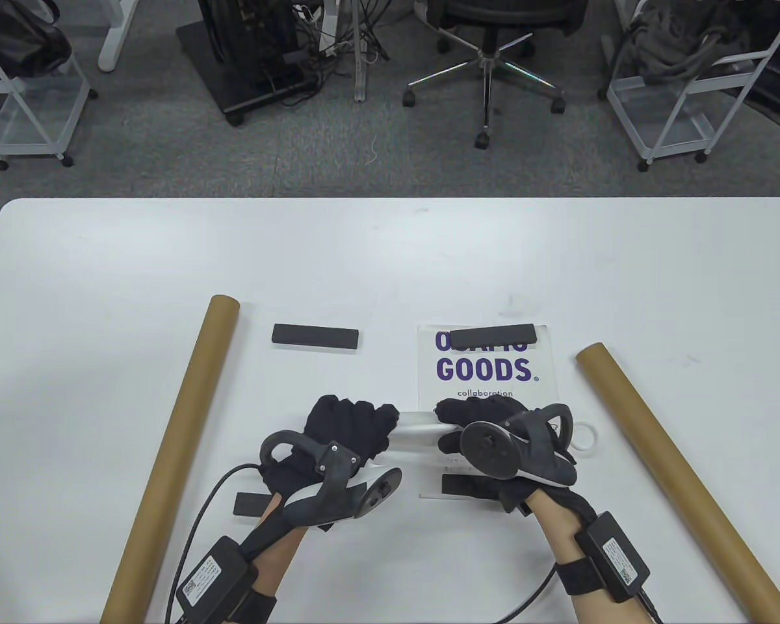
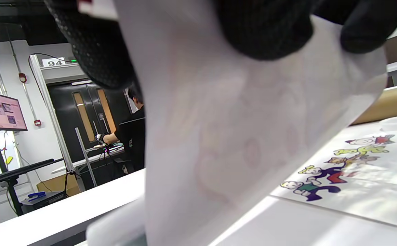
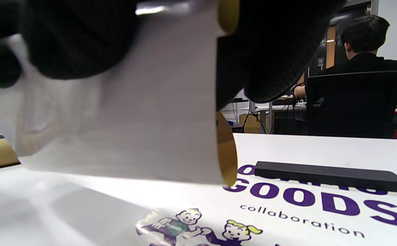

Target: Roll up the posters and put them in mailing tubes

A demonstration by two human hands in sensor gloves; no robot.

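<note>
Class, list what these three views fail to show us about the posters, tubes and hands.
1. Flat poster: top word covered by a black bar in table view.
2. Rolled poster: its print hidden; both wrist views show only the blank back.
3. Left tube and right tube: near ends cut by the table view's bottom edge.
4. Left hand, right hand: fingertips hidden under the roll.

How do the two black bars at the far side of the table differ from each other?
The left black bar lies on the bare table, while the right black bar lies on the poster, covering part of its purple lettering. The left bar tilts slightly down to the right; the right bar tilts slightly up. Both are flat, dark, rectangular and untouched by the hands.
</note>
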